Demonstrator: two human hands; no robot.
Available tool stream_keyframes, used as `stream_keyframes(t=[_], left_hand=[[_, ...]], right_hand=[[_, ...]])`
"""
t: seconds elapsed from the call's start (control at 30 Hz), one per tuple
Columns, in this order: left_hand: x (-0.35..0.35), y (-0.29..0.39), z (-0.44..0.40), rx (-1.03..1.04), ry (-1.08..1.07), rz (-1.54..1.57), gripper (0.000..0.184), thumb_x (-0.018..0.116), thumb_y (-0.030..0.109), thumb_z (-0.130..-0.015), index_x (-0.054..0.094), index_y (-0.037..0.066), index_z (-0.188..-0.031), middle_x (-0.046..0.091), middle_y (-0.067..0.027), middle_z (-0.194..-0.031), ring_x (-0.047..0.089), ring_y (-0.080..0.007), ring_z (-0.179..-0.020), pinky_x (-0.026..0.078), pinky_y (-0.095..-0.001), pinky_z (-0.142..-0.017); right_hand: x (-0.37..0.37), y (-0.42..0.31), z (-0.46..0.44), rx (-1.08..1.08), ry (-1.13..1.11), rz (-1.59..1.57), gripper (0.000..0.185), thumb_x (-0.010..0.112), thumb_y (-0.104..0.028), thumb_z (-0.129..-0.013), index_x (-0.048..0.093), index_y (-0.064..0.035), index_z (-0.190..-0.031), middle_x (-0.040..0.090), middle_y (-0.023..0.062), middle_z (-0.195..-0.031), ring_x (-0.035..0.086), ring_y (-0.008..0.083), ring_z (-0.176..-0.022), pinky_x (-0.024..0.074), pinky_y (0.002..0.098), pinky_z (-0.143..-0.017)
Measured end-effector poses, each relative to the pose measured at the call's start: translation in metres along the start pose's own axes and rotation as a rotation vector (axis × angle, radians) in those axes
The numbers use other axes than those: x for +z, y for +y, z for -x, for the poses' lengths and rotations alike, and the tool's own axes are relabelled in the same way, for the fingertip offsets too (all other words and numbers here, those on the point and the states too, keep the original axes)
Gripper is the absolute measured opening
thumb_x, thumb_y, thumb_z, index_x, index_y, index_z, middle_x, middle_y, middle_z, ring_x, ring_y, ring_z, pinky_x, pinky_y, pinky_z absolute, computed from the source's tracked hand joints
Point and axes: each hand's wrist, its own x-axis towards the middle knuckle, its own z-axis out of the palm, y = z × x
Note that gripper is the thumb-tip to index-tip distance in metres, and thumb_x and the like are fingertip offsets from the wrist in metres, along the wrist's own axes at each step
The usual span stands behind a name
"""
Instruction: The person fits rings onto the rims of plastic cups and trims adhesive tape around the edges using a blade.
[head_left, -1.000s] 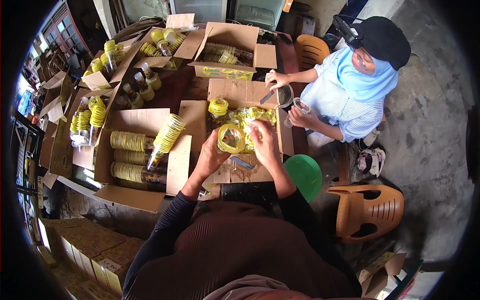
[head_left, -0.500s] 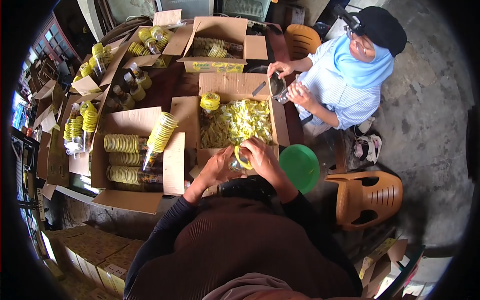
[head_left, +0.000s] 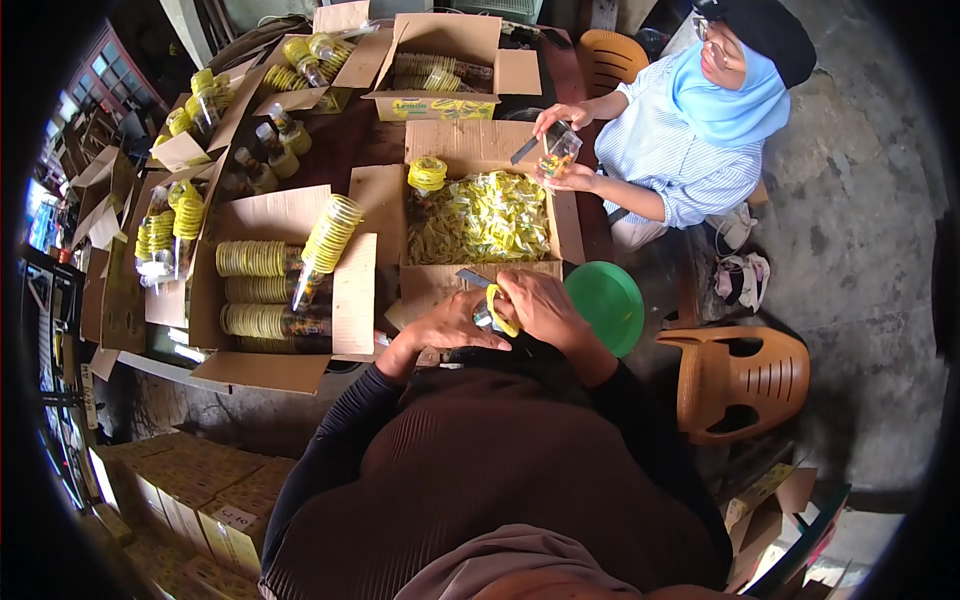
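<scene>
My left hand [head_left: 448, 326] curves around a clear plastic container [head_left: 484, 318], mostly hidden by the fingers. My right hand [head_left: 543, 305] pinches a yellow ring [head_left: 503, 312] at that container's side. A dark, narrow, flat strip [head_left: 472, 278] sticks out to the left above the ring; what it belongs to is unclear. Just beyond both hands stands an open carton [head_left: 408, 285] full of small yellow and clear packets [head_left: 480, 218]. A short stack of yellow rings [head_left: 427, 174] sits at its far left corner.
To the left, an open carton [head_left: 350, 300] holds rows of yellow-ringed stacks. A green round lid or basin [head_left: 604, 308] lies right of my hands, near an orange plastic chair [head_left: 745, 385]. Across the table, a co-worker [head_left: 680, 150] holds a clear container [head_left: 560, 148] with colourful contents.
My hands have come a little closer to my body, and the dark strip now shows above the ring. The co-worker has raised and tilted the clear container. The view has shifted slightly.
</scene>
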Motion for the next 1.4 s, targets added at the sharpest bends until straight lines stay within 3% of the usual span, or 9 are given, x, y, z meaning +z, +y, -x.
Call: stream_keyframes(t=[0.3,0.47,0.57,0.73,0.87,0.97,1.17,1.23,1.4], left_hand=[[0.031,0.056,0.013,0.033,0.001,0.021,0.052,0.084,0.021,-0.064,0.060,0.006,-0.108,0.067,-0.0076,-0.087,0.063,-0.0137,-0.077,0.050,-0.0303,-0.075],[0.073,0.059,0.013,0.106,0.095,-0.015,0.046,0.079,0.016,-0.065,0.058,0.003,-0.104,0.066,-0.0110,-0.082,0.065,-0.0219,-0.070,0.051,-0.0320,-0.069],[0.105,0.076,0.008,0.255,0.340,-0.256,0.043,0.073,0.017,-0.068,0.055,0.001,-0.104,0.063,-0.0171,-0.082,0.064,-0.0371,-0.069,0.053,-0.0410,-0.063],[0.138,0.087,0.016,-0.004,0.356,-0.542,0.051,0.079,0.022,-0.066,0.055,0.006,-0.108,0.066,-0.0139,-0.089,0.065,-0.0366,-0.078,0.052,-0.0430,-0.065],[0.160,0.065,0.024,0.034,0.435,-0.590,0.053,0.081,0.024,-0.065,0.055,0.007,-0.108,0.063,-0.0104,-0.091,0.064,-0.0348,-0.080,0.052,-0.0425,-0.064],[0.165,0.074,0.048,0.156,0.474,-0.626,0.055,0.082,0.023,-0.063,0.055,0.006,-0.108,0.063,-0.0106,-0.091,0.064,-0.0332,-0.083,0.052,-0.0414,-0.067],[0.174,0.059,0.079,-0.004,0.612,-0.563,0.061,0.081,0.024,-0.065,0.048,-0.002,-0.110,0.062,-0.0209,-0.096,0.062,-0.0401,-0.086,0.052,-0.0436,-0.073],[0.182,0.054,0.080,0.049,0.600,-0.537,0.087,0.081,0.031,-0.069,0.035,-0.013,-0.128,0.059,-0.0250,-0.113,0.060,-0.0415,-0.100,0.050,-0.0451,-0.084],[0.191,0.072,0.078,-0.037,0.544,-0.490,0.063,0.078,0.019,-0.066,0.044,-0.002,-0.115,0.058,-0.0239,-0.104,0.058,-0.0437,-0.097,0.049,-0.0452,-0.083]], right_hand=[[-0.027,0.015,0.046,-0.062,-0.048,-0.332,0.029,0.052,-0.028,-0.096,0.056,-0.0020,-0.084,0.061,0.0182,-0.075,0.059,0.0391,-0.072,0.0450,0.0428,-0.061],[-0.024,0.013,0.084,0.132,0.116,-0.790,0.032,0.052,-0.024,-0.098,0.058,0.0020,-0.082,0.052,0.0042,-0.065,0.049,0.0088,-0.064,0.0409,0.0293,-0.060],[-0.008,0.026,0.103,0.262,0.238,-0.971,0.031,0.051,-0.024,-0.099,0.058,-0.0005,-0.079,0.051,-0.0014,-0.065,0.044,0.0060,-0.062,0.0375,0.0250,-0.058],[0.028,0.033,0.120,0.380,0.492,-1.414,0.031,0.055,-0.029,-0.097,0.056,-0.0079,-0.074,0.044,-0.0070,-0.063,0.037,0.0015,-0.056,0.0296,0.0220,-0.050],[0.071,0.057,0.131,0.380,0.558,-1.324,0.025,0.056,-0.028,-0.096,0.054,-0.0114,-0.077,0.041,-0.0075,-0.063,0.038,0.0034,-0.055,0.0280,0.0217,-0.050],[0.088,0.151,0.157,0.796,0.636,-1.349,0.033,0.053,-0.041,-0.095,0.051,-0.0141,-0.075,0.040,-0.0045,-0.058,0.040,0.0077,-0.050,0.0302,0.0251,-0.043],[0.025,0.093,0.212,0.654,0.393,-1.172,0.022,0.049,-0.024,-0.099,0.059,-0.0057,-0.106,0.060,0.0040,-0.083,0.053,0.0098,-0.062,0.0437,0.0232,-0.054],[0.028,0.086,0.216,0.551,0.309,-1.042,0.024,0.044,-0.013,-0.101,0.059,-0.0063,-0.118,0.059,0.0027,-0.085,0.050,0.0059,-0.063,0.0414,0.0209,-0.054],[0.017,0.027,0.198,0.183,0.346,-0.826,0.013,0.058,-0.018,-0.095,0.060,-0.0052,-0.098,0.057,0.0012,-0.078,0.050,0.0079,-0.063,0.0407,0.0256,-0.054]])
